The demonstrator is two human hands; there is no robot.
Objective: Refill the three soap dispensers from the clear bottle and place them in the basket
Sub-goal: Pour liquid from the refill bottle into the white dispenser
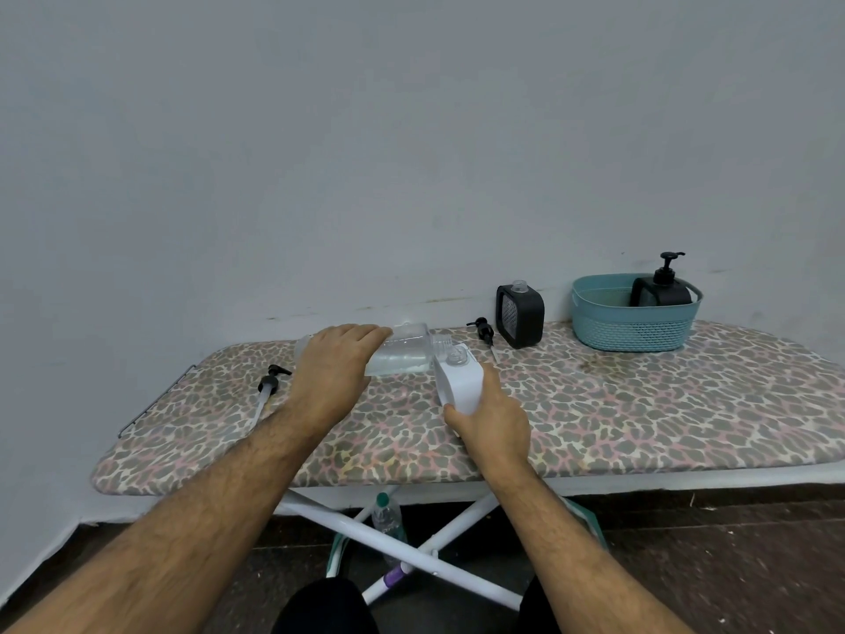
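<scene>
Behind left hand [336,359], clear bottle [402,350] half hidden; flow indiscernible.

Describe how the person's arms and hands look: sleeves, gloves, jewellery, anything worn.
Both forearms are bare up to the frame edge, with visible hair; no sleeves show. The left hand and right hand wear no gloves. No watch, bracelet or ring is visible on the sides that face the camera. Dark clothing covers the knees at the bottom edge.

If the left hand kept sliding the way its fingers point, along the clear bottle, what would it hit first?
Probably the white dispenser held by the right hand: the left hand points along the clear bottle toward its mouth, which sits at the dispenser's neck. Depth is uncertain.
</scene>
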